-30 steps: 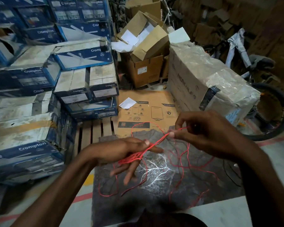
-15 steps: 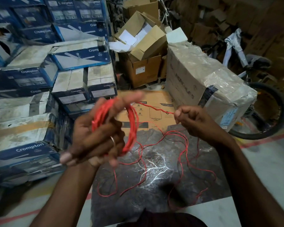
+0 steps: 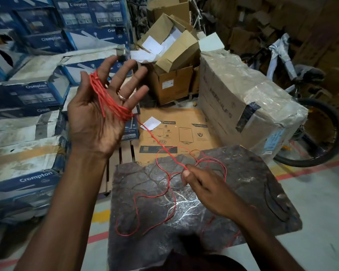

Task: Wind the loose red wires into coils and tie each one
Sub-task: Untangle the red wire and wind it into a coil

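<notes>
The left hand (image 3: 98,118) is up high now, with the palm facing us. Its fingers are straight and spread wide, so it is not squeezing anything. A coil (image 3: 110,100) of red wire (image 3: 151,133) is looped round it, running from the gap by the thumb across the palm to the little-finger side. Half a second ago this hand was turned the other way, showing its back, with the fingers curled over the loops. So the hand has flipped over, and I think that flip put one more turn on the coil.

From the little-finger side the wire goes down in a tight line to the right hand (image 3: 205,188). That hand pinches the wire between thumb and first finger. It was higher up before. Now it has dropped low, just over the dark mat (image 3: 243,182).

Behind that pinch, a lot of thin red wire lies in loose, messy loops on the mat. It looks like the winding is only partly done. The coil is not tied yet.

Past the mat lies a flat cardboard box (image 3: 184,133). Blue boxes (image 3: 27,94) are stacked on the left side.
</notes>
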